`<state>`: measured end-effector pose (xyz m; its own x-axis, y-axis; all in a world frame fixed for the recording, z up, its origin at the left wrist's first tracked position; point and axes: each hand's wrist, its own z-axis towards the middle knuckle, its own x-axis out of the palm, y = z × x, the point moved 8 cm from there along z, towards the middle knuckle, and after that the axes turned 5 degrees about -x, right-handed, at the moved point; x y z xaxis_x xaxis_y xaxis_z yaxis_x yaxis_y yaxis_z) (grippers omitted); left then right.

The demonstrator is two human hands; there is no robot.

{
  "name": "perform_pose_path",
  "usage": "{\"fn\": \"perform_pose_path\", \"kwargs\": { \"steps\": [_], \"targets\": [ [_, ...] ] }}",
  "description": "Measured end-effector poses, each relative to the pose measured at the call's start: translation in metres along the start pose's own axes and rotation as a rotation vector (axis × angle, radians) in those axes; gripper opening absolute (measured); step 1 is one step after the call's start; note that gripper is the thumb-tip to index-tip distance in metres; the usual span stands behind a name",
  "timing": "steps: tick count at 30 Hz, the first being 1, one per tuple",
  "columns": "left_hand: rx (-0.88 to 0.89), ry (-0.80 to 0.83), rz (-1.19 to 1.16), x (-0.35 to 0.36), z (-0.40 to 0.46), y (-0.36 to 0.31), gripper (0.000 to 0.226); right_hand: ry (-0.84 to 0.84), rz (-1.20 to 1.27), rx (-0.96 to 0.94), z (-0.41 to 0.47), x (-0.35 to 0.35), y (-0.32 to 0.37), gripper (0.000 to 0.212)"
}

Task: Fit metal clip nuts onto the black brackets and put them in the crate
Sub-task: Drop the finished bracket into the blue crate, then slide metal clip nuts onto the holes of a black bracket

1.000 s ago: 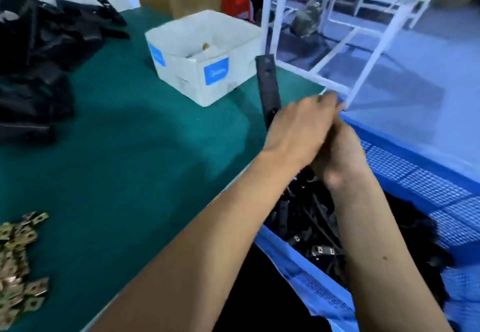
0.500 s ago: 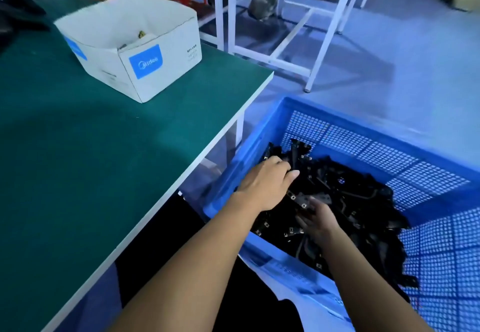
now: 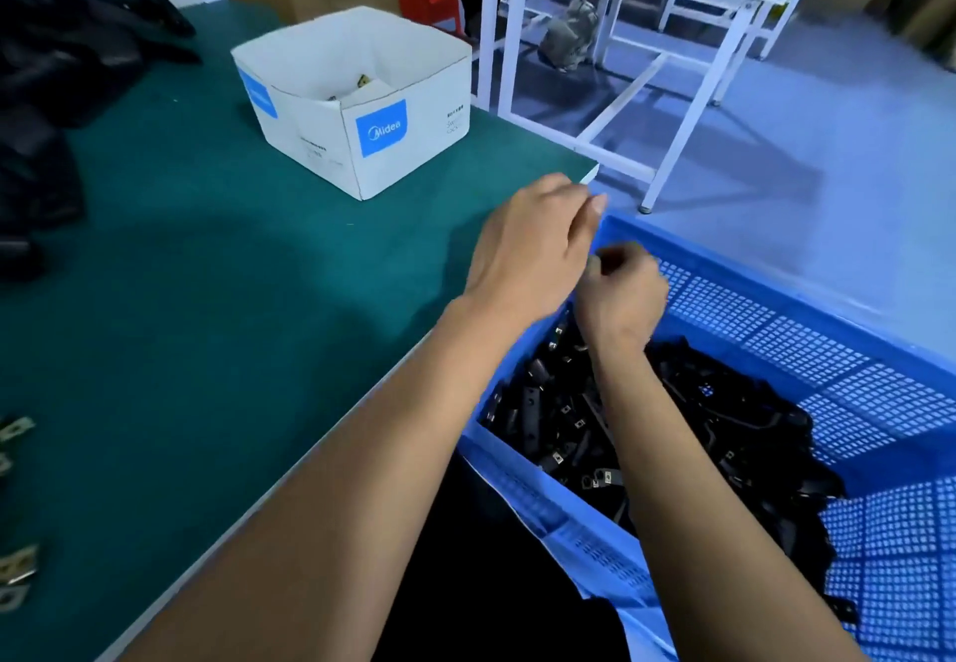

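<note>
Both hands are seen raised over the near-left corner of the blue crate, beside the edge of the green table. The left hand is held back-up, with fingers loosely extended toward the table corner; nothing is seen gripped in it. The right hand is curled just beside it, motion-blurred; whether anything is pinched in it cannot be told. A pile of black brackets is seen inside the crate, several with small metal clip nuts fitted at their ends. Loose clip nuts are scattered on the table at the far left edge of the view. More black parts are heaped at the table's far left. An open white cardboard box with blue labels is set on the table behind the hands, a small brass-coloured piece lying inside. A white-framed table stands on the floor beyond.
</note>
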<state>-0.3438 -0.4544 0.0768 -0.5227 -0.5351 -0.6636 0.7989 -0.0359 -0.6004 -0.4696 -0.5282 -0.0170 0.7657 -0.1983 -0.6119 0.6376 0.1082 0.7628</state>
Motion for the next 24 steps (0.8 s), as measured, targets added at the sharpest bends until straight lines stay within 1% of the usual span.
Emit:
{"fn": "perform_pose_path", "kwargs": {
  "steps": [2,3,4,6,9,10,12,13,15,16,17,19,20,21,22,24],
  "targets": [
    [-0.033,-0.127,-0.020,-0.041,-0.003,0.018,0.040,-0.020,0.027,-0.218,-0.013,0.003,0.067,0.015],
    [-0.055,-0.193,-0.027,-0.062,-0.005,0.028,0.039,0.003,0.066,-0.314,-0.023,0.009,0.096,0.014],
    [-0.086,-0.262,-0.025,-0.086,-0.011,0.041,0.037,0.067,0.116,-0.405,-0.037,0.022,0.125,0.015],
    [-0.163,-0.380,-0.009,-0.132,-0.025,0.071,0.036,0.277,0.160,-0.560,-0.071,0.057,0.178,0.016],
    [-0.309,-0.526,0.046,-0.195,-0.056,0.121,0.039,0.578,0.038,-0.763,-0.137,0.116,0.242,0.019],
    [-0.366,-0.567,0.067,-0.213,-0.068,0.138,0.039,0.638,0.011,-0.829,-0.160,0.130,0.260,0.020],
    [-0.471,-0.636,0.108,-0.251,-0.097,0.168,0.033,0.749,0.068,-0.937,-0.207,0.152,0.292,0.016],
    [-0.512,-0.662,0.120,-0.266,-0.110,0.180,0.026,0.774,0.053,-1.009,-0.225,0.161,0.304,0.013],
    [-0.601,-0.711,0.156,-0.297,-0.139,0.203,0.019,0.759,-0.043,-1.173,-0.264,0.180,0.327,0.020],
    [-0.642,-0.731,0.177,-0.311,-0.152,0.213,0.017,0.755,-0.050,-1.186,-0.278,0.188,0.335,0.025],
    [-0.679,-0.746,0.201,-0.323,-0.164,0.222,0.016,0.762,-0.039,-1.158,-0.289,0.196,0.341,0.030],
    [-0.760,-0.773,0.223,-0.342,-0.186,0.240,0.016,0.759,-0.062,-1.093,-0.302,0.212,0.347,0.047],
    [-0.798,-0.790,0.205,-0.350,-0.197,0.249,0.016,0.768,-0.106,-1.080,-0.306,0.221,0.350,0.057],
    [-0.833,-0.808,0.176,-0.358,-0.208,0.257,0.016,0.785,-0.139,-1.075,-0.310,0.229,0.351,0.061],
    [-0.862,-0.820,0.137,-0.365,-0.217,0.266,0.016,0.794,-0.141,-1.082,-0.313,0.235,0.355,0.059],
    [-0.911,-0.834,-0.005,-0.372,-0.237,0.285,0.016,0.809,-0.053,-1.098,-0.318,0.240,0.359,0.048]
  ]
}}
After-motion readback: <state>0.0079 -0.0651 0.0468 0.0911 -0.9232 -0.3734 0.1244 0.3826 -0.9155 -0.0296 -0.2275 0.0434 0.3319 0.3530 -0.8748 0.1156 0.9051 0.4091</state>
